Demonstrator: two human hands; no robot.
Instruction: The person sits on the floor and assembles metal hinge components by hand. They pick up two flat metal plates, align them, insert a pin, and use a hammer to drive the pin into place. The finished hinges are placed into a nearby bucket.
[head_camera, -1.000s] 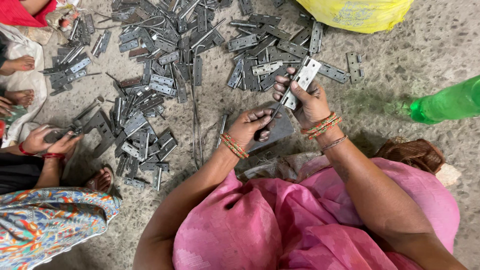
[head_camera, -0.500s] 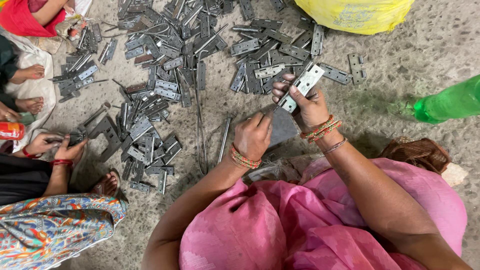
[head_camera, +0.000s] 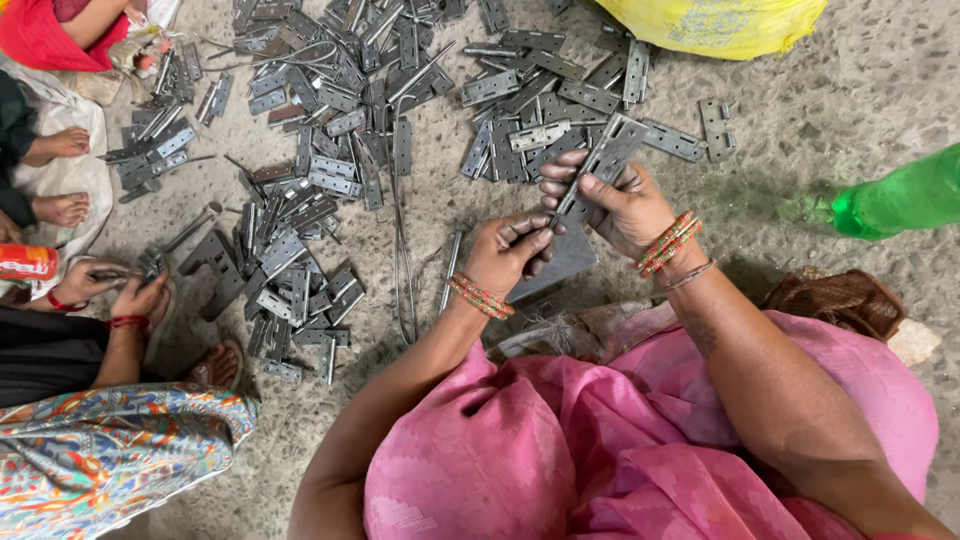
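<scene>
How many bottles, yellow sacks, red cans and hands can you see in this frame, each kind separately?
Green bottle: 1
Yellow sack: 1
Red can: 1
Hands: 4, namely the person's left hand and right hand on a metal hinge, plus a co-worker's two hands
Total: 7

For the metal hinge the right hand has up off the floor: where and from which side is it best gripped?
Probably by its lower half, from the long edges. The hinge is a flat, narrow plate tilted up and away, its upper end free above the pile. The right hand wraps the lower part, fingers across one edge; the left hand meets its bottom end. Pinching the flat faces leaves the barrel edge clear.
</scene>
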